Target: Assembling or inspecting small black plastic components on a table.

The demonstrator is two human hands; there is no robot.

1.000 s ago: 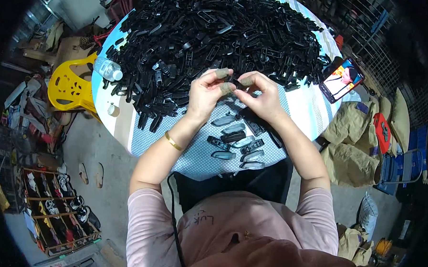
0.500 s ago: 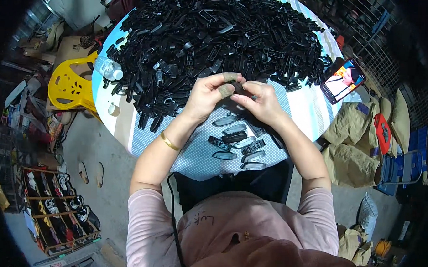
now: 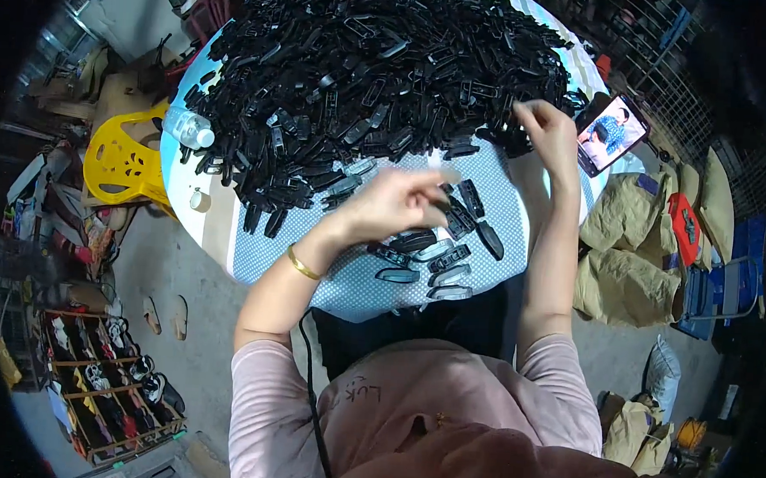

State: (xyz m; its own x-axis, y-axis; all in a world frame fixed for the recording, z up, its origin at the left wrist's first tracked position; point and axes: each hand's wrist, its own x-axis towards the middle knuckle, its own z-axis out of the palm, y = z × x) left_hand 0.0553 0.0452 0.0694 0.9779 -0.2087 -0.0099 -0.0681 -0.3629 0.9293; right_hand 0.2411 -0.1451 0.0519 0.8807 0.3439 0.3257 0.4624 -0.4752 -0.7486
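Observation:
A large heap of small, elongated black plastic parts covers the far side of the round table. Nearer to me lies a loose group of similar parts, several with greyish, glossy faces. My left hand hovers over that group, forefinger and thumb apart and smeared by motion, with nothing visible between them. At the heap's right edge, my right hand has bent fingers and a thumb apart from them; I see no part held there. A longer black part lies right of the near group.
A lit phone leans at the table's right edge. On the left are a clear plastic bottle and a small white cap-like item. A yellow stool stands beside the table; brown sacks are at right.
My hands, together over the near group before, are apart now. The right moved right and away to the heap's edge; the left came down nearer. The dark piece between them is no longer seen.

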